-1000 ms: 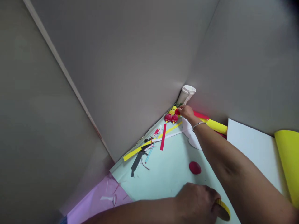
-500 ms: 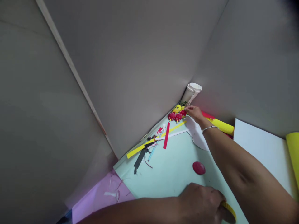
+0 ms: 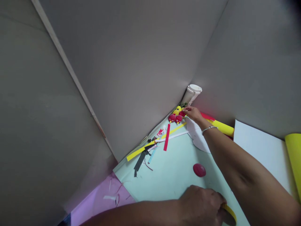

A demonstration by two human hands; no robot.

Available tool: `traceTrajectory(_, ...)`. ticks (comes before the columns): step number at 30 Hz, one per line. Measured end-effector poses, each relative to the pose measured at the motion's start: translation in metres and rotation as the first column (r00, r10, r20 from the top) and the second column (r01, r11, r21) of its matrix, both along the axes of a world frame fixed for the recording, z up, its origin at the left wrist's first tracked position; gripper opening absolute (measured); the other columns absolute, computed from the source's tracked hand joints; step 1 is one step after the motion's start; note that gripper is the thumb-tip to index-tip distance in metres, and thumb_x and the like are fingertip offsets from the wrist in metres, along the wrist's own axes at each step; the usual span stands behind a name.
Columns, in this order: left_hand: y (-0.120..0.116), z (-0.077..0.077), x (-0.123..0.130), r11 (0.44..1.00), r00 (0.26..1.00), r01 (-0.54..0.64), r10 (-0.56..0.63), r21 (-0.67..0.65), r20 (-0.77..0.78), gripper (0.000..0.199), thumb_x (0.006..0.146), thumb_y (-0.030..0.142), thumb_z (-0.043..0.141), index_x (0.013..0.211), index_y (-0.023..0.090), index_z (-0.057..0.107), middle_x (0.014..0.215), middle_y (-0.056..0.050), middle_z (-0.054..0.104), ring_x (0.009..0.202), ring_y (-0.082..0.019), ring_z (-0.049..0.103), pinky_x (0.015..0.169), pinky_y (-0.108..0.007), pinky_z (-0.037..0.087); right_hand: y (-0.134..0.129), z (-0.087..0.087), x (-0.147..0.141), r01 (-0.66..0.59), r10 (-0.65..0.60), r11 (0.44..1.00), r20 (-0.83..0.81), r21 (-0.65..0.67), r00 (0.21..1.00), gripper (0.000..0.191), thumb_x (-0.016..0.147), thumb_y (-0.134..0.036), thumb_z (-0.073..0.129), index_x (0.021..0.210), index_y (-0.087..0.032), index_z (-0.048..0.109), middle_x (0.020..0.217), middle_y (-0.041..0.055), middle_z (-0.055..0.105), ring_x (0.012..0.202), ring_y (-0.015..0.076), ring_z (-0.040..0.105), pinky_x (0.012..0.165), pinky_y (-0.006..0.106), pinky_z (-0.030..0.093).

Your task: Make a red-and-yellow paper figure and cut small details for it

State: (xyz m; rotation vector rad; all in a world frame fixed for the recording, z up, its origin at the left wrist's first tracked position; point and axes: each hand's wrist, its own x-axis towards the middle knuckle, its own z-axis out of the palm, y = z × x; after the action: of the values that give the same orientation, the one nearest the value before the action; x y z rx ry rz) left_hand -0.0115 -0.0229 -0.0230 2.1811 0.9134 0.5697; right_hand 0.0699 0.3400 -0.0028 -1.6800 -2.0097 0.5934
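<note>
Beside the cup (image 3: 194, 88), assembled toys (image 3: 179, 119) are being touched by the right hand (image 3: 193, 113), grip unclear. A ring (image 3: 230, 210) is being gripped by the left hand (image 3: 201, 201).

disc (image 3: 199, 170) on sht (image 3: 169, 177) | cup (image 3: 194, 89) bhd figs (image 3: 176, 115) | strips (image 3: 166, 137) L of disc

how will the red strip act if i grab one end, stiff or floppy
The red strip will probably be light and rather floppy, since it looks narrow and thin. It should lift without dragging the long yellow strip, as it seems to lie across the top of it. Lying flat, it's more apt to slide than roll if pushed.
</note>
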Motion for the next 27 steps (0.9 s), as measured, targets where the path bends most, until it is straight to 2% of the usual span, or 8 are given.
traceTrajectory(9,0.0,-0.003,0.001,1.0,1.0,0.011,-0.011,0.011,-0.003,0.029,0.089,0.04,0.052,0.109,0.021,0.061,0.105,-0.006,0.072,0.095,-0.026,0.07,0.077,-0.033,0.056,-0.001,0.007,-0.003,-0.034,0.033,0.999,0.052,0.006,0.998,0.035,0.094,-0.035,0.06,0.124,-0.017,0.059,0.124,0.0083,0.061,0.104,0.0226,0.064,0.086,0.043,0.055)
traceTrajectory(17,-0.001,0.004,-0.002,1.0,1.0,0.01,-0.01,0.028,0.002,0.022,0.087,0.031,0.055,0.104,0.019,0.061,0.103,-0.007,0.072,0.093,-0.025,0.069,0.076,-0.03,0.054,-0.018,0.032,0.002,0.024,-0.028,0.999,0.142,0.027,0.99,0.033,0.094,-0.035,0.06,0.122,-0.017,0.059,0.123,0.0084,0.062,0.103,0.0218,0.064,0.086,0.043,0.055)
traceTrajectory(20,-0.002,0.009,-0.005,0.998,1.0,0.013,-0.012,0.059,-0.021,0.021,0.086,0.028,0.053,0.104,0.019,0.06,0.101,-0.006,0.072,0.092,-0.024,0.069,0.076,-0.03,0.054,-0.036,0.045,0.007,0.018,-0.024,0.999,0.15,0.043,0.988,0.028,0.094,-0.035,0.061,0.115,-0.017,0.064,0.115,0.007,0.066,0.098,0.0203,0.065,0.085,0.041,0.054)
traceTrajectory(22,-0.002,0.01,-0.007,0.997,0.999,0.001,0.001,0.073,-0.035,0.023,0.086,0.028,0.052,0.106,0.019,0.06,0.102,-0.005,0.071,0.091,-0.024,0.069,0.075,-0.031,0.054,-0.053,0.055,0.012,0.021,-0.029,0.998,0.137,0.063,0.99,0.022,0.09,-0.033,0.064,0.106,-0.018,0.07,0.1,0.0051,0.072,0.091,0.0204,0.067,0.082,0.036,0.053)
traceTrajectory(24,-0.002,0.01,-0.008,0.997,0.999,-0.005,0.009,0.078,-0.039,0.024,0.087,0.029,0.05,0.108,0.019,0.059,0.103,-0.005,0.071,0.09,-0.023,0.069,0.076,-0.031,0.055,-0.075,0.063,0.02,0.023,-0.032,0.996,0.104,0.085,0.994,0.021,0.086,-0.031,0.065,0.101,-0.02,0.074,0.087,0.0036,0.074,0.083,0.0209,0.068,0.076,0.031,0.051)
traceTrajectory(27,0.0,0.008,-0.008,0.997,1.0,-0.005,0.006,0.08,-0.015,0.025,0.088,0.027,0.048,0.109,0.019,0.059,0.105,-0.005,0.072,0.094,-0.022,0.068,0.081,-0.031,0.054,-0.118,0.073,0.036,0.027,-0.03,0.993,0.018,0.115,0.999,0.025,0.085,-0.034,0.062,0.103,-0.022,0.074,0.084,0.0034,0.075,0.072,0.019,0.068,0.066,0.029,0.05)
